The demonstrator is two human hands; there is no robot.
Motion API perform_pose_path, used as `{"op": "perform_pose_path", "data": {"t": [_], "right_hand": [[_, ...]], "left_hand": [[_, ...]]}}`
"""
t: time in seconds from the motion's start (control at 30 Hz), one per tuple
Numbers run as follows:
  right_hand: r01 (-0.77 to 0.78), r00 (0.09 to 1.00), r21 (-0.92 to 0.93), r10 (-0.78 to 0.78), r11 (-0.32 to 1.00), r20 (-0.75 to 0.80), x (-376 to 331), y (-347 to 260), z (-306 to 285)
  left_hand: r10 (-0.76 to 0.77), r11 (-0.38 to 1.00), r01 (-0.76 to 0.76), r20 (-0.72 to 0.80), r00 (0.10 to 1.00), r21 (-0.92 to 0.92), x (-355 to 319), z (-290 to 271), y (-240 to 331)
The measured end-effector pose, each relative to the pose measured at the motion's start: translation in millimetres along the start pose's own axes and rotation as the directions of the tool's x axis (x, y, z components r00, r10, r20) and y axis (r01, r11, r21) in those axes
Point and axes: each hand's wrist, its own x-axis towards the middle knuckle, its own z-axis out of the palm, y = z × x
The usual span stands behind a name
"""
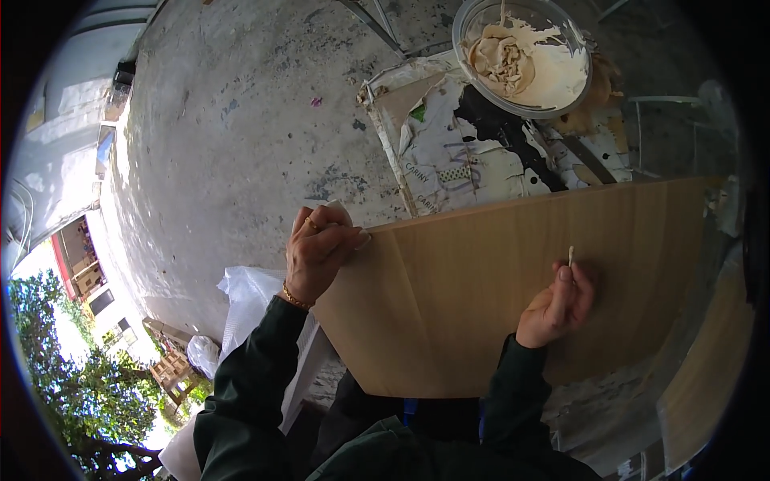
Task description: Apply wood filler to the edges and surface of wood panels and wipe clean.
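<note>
A broad wooden panel [449,313] with light brown grain lies across in front of me. At its far left corner, my left hand [317,252] is closed with the fingers bent; a small pale piece shows at the fingertips, too little to name. My right hand [559,306] is over the right half of the panel, pinching a small pale-tipped stick [571,255] that points up from thumb and fingers. Most of the stick is hidden in the grip.
Beyond the panel, a clear round tub [523,60] holds beige and cream paste. It stands on paint-stained cardboard [425,144]. Metal legs [373,24] rise at the top. White plastic wrapping [255,301] hangs by my left arm, and further wrapped boards [706,345] are at right. The floor [233,160] is concrete.
</note>
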Motion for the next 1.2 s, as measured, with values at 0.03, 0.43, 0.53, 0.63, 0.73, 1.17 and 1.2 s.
{"op": "perform_pose_path", "data": {"t": [0.03, 0.43, 0.53, 0.63, 0.73, 1.17, 1.2], "right_hand": [[0.006, 1.0, -0.007, -0.006, 1.0, 0.008, 0, -1, 2], [0.03, 0.996, -0.262, -0.006, 0.965, 0.094, 10, -16, 31], [0.217, 0.964, -0.502, -0.104, 0.837, 0.243, 14, -11, 33], [0.252, 0.951, -0.579, -0.088, 0.775, 0.296, 15, -15, 37], [0.403, 0.905, -0.633, -0.182, 0.661, 0.386, 12, -8, 35], [0.414, 0.908, -0.62, -0.251, 0.667, 0.336, 9, 1, 40], [0.42, 0.905, -0.612, -0.254, 0.671, 0.342, 8, 2, 41]], "left_hand": [[-0.014, 1.0, 0.014, -0.021, 1.0, 0.004, 1, 3, 3], [0.117, 0.99, -0.126, -0.141, 0.983, -0.062, 62, 70, 78], [0.129, 0.988, -0.137, -0.116, 0.985, -0.066, 60, 61, 75], [0.122, 0.992, -0.125, -0.092, 0.988, -0.033, 49, 54, 62], [0.099, 0.995, -0.101, -0.072, 0.992, -0.027, 41, 45, 53], [0.137, 0.99, -0.139, -0.123, 0.983, -0.008, 40, 49, 48], [0.14, 0.99, -0.142, -0.13, 0.982, -0.008, 40, 50, 48]]}}
